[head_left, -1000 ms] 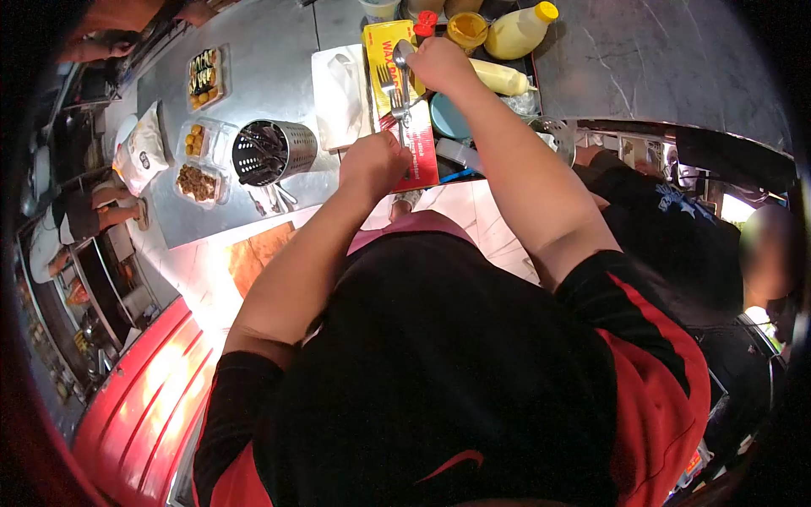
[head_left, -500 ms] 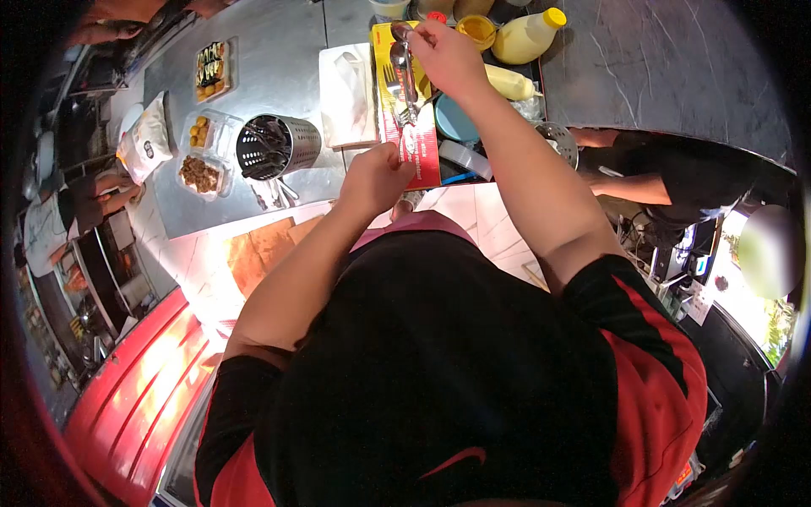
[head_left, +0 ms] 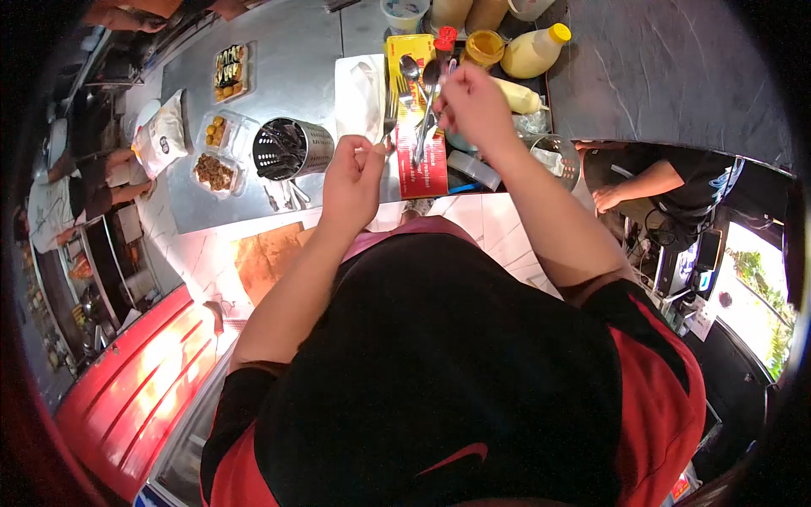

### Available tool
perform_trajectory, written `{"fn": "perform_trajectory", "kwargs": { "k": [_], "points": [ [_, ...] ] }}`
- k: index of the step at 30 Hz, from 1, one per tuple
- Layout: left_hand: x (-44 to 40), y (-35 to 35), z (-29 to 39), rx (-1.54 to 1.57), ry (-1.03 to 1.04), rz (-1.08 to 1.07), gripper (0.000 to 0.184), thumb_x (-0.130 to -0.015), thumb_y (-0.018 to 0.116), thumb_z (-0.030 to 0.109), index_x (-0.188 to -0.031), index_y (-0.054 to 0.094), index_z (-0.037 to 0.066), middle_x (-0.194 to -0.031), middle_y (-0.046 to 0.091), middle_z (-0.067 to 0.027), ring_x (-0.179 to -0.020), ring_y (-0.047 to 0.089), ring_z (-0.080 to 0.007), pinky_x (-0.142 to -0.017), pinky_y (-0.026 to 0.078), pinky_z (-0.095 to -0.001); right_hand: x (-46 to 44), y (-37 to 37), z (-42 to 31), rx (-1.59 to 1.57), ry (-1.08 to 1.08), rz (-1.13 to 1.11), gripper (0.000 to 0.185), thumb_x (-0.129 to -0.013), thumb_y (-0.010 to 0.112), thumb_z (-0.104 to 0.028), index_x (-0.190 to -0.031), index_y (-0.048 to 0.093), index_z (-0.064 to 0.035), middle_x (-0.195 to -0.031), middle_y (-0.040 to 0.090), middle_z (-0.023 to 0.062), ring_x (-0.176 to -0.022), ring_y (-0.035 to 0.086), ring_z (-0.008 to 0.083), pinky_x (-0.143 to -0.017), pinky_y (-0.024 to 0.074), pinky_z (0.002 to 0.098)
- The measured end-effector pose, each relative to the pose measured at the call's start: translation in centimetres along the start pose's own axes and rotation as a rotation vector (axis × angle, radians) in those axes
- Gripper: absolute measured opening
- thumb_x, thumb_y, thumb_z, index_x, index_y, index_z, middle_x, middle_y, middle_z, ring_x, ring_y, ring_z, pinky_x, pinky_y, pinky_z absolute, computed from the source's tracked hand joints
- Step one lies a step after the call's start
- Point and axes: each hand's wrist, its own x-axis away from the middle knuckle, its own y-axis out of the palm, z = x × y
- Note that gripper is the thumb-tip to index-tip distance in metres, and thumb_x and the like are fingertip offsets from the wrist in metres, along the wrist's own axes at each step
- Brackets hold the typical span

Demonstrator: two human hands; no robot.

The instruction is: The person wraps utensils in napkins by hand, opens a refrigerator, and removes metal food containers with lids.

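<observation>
My left hand (head_left: 355, 177) is closed in a pinch on a fork (head_left: 391, 114), whose tines point away from me. Over the yellow and red pack (head_left: 422, 182) lie a spoon (head_left: 432, 71), another spoon (head_left: 410, 66) and another fork (head_left: 405, 91), with more cutlery handles overlapping below them. My right hand (head_left: 475, 106) has curled fingers, its fingertips close beside the spoons; whether it grips anything is hidden. A perforated metal cutlery holder (head_left: 317, 148) with dark-handled utensils stands left of my left hand.
A white paper packet (head_left: 358, 89) lies beside the pack. Left are clear food trays (head_left: 230, 139) and a white bag (head_left: 160, 139). Sauce bottles, including a yellow-capped bottle (head_left: 535, 52), crowd the right, near another perforated holder (head_left: 562, 160). A person's arm (head_left: 638, 186) is at right.
My left hand has moved left and up, with a fork now apart from the other cutlery. My right hand has come down and right from the top of the spoons.
</observation>
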Motion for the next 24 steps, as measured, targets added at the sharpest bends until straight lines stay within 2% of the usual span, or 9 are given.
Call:
{"fn": "perform_trajectory", "kwargs": {
  "k": [2,6,10,13,15,20,23,24],
  "points": [
    [0.0,0.3,0.5,0.049,0.002,-0.013,0.027,-0.11,0.061,0.025,-0.094,0.061,0.002,-0.069,0.057,0.0022,-0.064,0.049,-0.0049,-0.057,0.039,-0.027,2.7,1.1,0.4,-0.075,0.161,-0.081,0.013,-0.105,0.061,-0.017,-0.101,0.055,-0.0069,-0.079,0.07,0.0072,-0.056,0.066,0.0138,-0.048,0.0493,0.0283],
    [-0.1,1.1,0.1,-0.056,0.027,-0.057,0.025,-0.109,0.064,0.026,-0.102,0.066,0.002,-0.072,0.058,0.0032,-0.064,0.049,-0.0043,-0.058,0.04,-0.026,5.2,3.2,2.2,-0.292,0.221,-0.133,0.012,-0.107,0.06,-0.016,-0.106,0.056,-0.0048,-0.083,0.07,0.0099,-0.059,0.068,0.0163,-0.051,0.0521,0.0278],
    [0.1,1.6,-0.3,-0.155,0.081,-0.043,0.029,-0.108,0.065,0.028,-0.095,0.068,0.003,-0.072,0.059,0.0021,-0.063,0.051,-0.0057,-0.057,0.042,-0.0265,6.4,3.9,2.5,-0.477,0.18,-0.12,0.016,-0.107,0.061,-0.019,-0.104,0.056,-0.0043,-0.083,0.069,0.0078,-0.059,0.066,0.0157,-0.054,0.0523,0.0289],
    [0.4,1.4,0.6,-0.051,-0.131,-0.16,0.031,-0.109,0.063,0.029,-0.093,0.067,0.003,-0.073,0.061,0.0008,-0.061,0.052,-0.0068,-0.058,0.044,-0.0267,6.7,3.9,3.0,-0.485,0.138,-0.111,0.016,-0.107,0.062,-0.019,-0.104,0.056,-0.0042,-0.083,0.068,0.0063,-0.06,0.064,0.0134,-0.055,0.0507,0.0274],
    [0.8,1.4,1.7,-0.071,-0.132,-0.199,0.032,-0.109,0.062,0.03,-0.092,0.067,0.004,-0.073,0.061,0.0007,-0.061,0.053,-0.0071,-0.058,0.045,-0.0266,6.7,3.8,3.9,-0.401,0.063,-0.123,0.017,-0.108,0.062,-0.019,-0.104,0.057,-0.0039,-0.083,0.067,0.0055,-0.06,0.063,0.0118,-0.055,0.0496,0.0267],
    [0.5,1.1,1.3,-0.098,-0.109,-0.257,0.034,-0.11,0.059,0.032,-0.091,0.067,0.005,-0.074,0.061,0.0019,-0.061,0.055,-0.007,-0.054,0.047,-0.0269,6.7,3.7,4.5,-0.392,0.043,-0.134,0.016,-0.109,0.061,-0.018,-0.104,0.057,-0.0033,-0.081,0.066,0.0048,-0.059,0.059,0.01,-0.054,0.0484,0.0264],
    [0.2,1.0,0.7,-0.01,-0.235,-0.258,0.033,-0.111,0.058,0.033,-0.093,0.067,0.006,-0.075,0.063,0.0018,-0.062,0.058,-0.0082,-0.055,0.048,-0.0266,6.8,4.1,4.7,-0.46,0.061,-0.14,0.016,-0.109,0.06,-0.019,-0.106,0.057,-0.0037,-0.08,0.065,0.0045,-0.058,0.057,0.0096,-0.053,0.0474,0.0265],
    [0.2,1.1,0.9,0.075,-0.278,-0.26,0.032,-0.111,0.057,0.032,-0.097,0.066,0.006,-0.079,0.066,-0.0013,-0.063,0.061,-0.0114,-0.056,0.051,-0.0287,6.9,4.4,4.7,-0.486,0.065,-0.137,0.016,-0.11,0.06,-0.019,-0.106,0.056,-0.0038,-0.079,0.064,0.0043,-0.058,0.056,0.0094,-0.053,0.047,0.0265]
  ]
}}
